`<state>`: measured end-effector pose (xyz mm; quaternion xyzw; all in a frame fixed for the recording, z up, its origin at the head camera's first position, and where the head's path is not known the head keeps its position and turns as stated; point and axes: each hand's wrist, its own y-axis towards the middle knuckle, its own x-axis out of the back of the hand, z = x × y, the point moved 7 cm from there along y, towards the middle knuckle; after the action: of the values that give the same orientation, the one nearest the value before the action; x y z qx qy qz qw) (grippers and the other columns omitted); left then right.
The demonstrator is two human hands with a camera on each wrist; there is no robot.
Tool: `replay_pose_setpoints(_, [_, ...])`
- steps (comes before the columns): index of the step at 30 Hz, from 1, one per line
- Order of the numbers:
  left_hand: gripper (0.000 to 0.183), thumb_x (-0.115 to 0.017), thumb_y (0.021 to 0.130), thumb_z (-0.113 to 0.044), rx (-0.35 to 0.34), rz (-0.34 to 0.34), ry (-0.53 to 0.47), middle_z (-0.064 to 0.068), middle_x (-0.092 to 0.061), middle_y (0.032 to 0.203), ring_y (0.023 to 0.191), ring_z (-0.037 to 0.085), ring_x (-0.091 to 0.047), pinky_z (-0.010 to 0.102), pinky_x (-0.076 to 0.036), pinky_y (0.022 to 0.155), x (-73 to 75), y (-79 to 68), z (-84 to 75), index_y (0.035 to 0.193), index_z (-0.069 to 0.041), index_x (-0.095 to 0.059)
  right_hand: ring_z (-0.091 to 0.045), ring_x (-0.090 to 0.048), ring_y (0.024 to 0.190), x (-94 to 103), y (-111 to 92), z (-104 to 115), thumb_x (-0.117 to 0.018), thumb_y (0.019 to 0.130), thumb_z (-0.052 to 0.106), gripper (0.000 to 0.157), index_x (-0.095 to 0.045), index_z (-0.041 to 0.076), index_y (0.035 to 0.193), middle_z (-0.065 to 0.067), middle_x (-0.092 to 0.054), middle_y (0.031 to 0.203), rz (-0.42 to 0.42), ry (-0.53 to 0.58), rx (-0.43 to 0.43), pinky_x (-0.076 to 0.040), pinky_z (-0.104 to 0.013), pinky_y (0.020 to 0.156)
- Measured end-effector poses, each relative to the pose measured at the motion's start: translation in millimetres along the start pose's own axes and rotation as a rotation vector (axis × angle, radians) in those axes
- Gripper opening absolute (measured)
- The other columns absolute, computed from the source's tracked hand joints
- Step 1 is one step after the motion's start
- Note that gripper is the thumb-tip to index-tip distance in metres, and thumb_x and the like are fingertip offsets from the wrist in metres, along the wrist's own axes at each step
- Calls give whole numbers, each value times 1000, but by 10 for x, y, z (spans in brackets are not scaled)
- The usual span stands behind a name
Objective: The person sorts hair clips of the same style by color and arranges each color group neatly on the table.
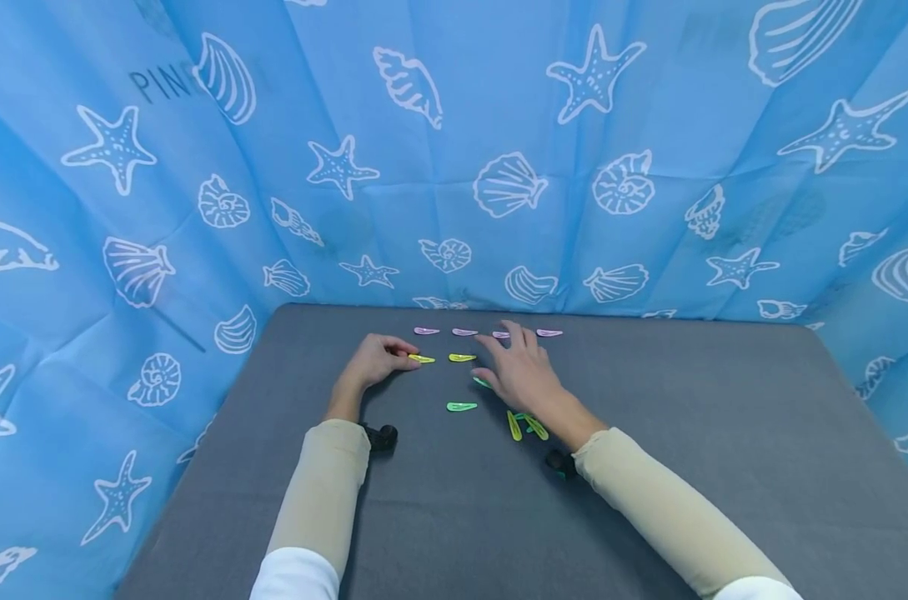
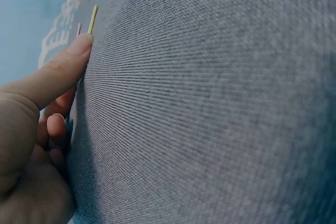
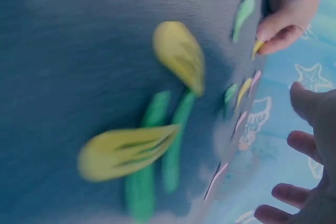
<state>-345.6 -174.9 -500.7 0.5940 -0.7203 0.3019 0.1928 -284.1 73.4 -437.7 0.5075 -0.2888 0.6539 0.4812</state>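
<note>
My left hand (image 1: 373,362) pinches a yellow snap hair clip (image 1: 424,359) between thumb and fingertips, down at the grey cloth. In the left wrist view the clip's thin end (image 2: 93,17) sticks out past the thumb. My right hand (image 1: 527,377) hovers with fingers spread and nothing in them, overlapping a pink clip (image 1: 501,335) in the head view. A second yellow clip (image 1: 462,357) lies between the hands. Beside the right thumb is a green clip (image 1: 481,382), and nearer me another green clip (image 1: 462,407).
Several pink clips (image 1: 549,333) form a row near the table's back edge. Below the right wrist lies a loose pile of yellow clips (image 3: 128,153) and green clips (image 3: 140,192). A blue shell-print curtain (image 1: 438,167) hangs behind the grey table (image 1: 686,433).
</note>
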Motion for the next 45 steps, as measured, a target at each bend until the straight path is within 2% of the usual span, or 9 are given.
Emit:
replay_pose_setpoints(6, [20, -82, 88, -26, 4, -12, 13, 4, -65, 96, 92, 23, -55, 37, -42, 82, 13, -6, -11, 107, -19, -80, -50, -22, 153, -5, -265, -107, -56, 99, 59, 69, -40, 22, 156, -23, -27, 165, 11, -55, 32, -25, -74, 115])
replay_pose_setpoints(18, [21, -82, 88, -27, 11, -25, 22, 4, -66, 96, 91, 22, -55, 36, -43, 81, -10, -7, -27, 107, -20, -79, -51, -13, 155, 21, -757, -381, -59, 95, 62, 79, -35, 22, 159, -18, -15, 170, 34, -91, 47, -16, -76, 116])
replay_pose_setpoints(26, [21, -81, 88, -27, 17, -17, 5, 4, -65, 97, 92, 22, -55, 35, -43, 81, -17, -17, -27, 108, -18, -79, -52, -25, 151, 44, -1024, -491, -66, 92, 60, 82, -41, 17, 156, -22, -25, 166, 21, -99, 80, -23, -75, 115])
replay_pose_setpoints(31, [21, -82, 88, -25, 16, -20, -10, 5, -66, 97, 91, 23, -55, 36, -44, 80, -12, -28, -34, 107, -18, -79, -50, -34, 145, 34, -1094, -518, -72, 90, 53, 80, -44, 14, 154, -24, -30, 162, 24, -43, 70, -35, -70, 109])
replay_pose_setpoints(35, [22, -82, 88, -27, 9, -17, 3, 4, -65, 97, 91, 22, -55, 35, -44, 80, -18, -16, -18, 108, -18, -78, -45, -45, 130, 41, -1120, -498, -78, 88, 44, 73, -50, 10, 147, -25, -41, 152, 18, 23, 44, -45, -62, 97])
replay_pose_setpoints(38, [22, -82, 88, -28, 9, -17, 6, 4, -65, 97, 91, 22, -55, 34, -43, 79, -23, -5, -4, 108, -19, -78, -35, -51, 111, 47, -1124, -463, -81, 87, 38, 60, -59, 7, 134, -20, -53, 133, 8, 42, 41, -47, -50, 88])
replay_pose_setpoints(42, [21, -82, 87, -27, 13, -20, -9, 4, -65, 97, 90, 23, -55, 35, -43, 79, -19, 2, 0, 106, -19, -79, -19, -48, 90, 18, -1096, -434, -79, 90, 32, 37, -65, 9, 116, -7, -56, 105, 47, 66, 21, -43, -35, 77])
replay_pose_setpoints(45, [21, -82, 87, -27, 18, -17, -13, 4, -65, 96, 90, 23, -55, 35, -44, 79, -21, 2, -1, 106, -19, -79, -13, -46, 83, -12, -1078, -437, -76, 93, 25, 23, -65, 10, 106, -1, -54, 96, 92, 113, 2, -40, -29, 71])
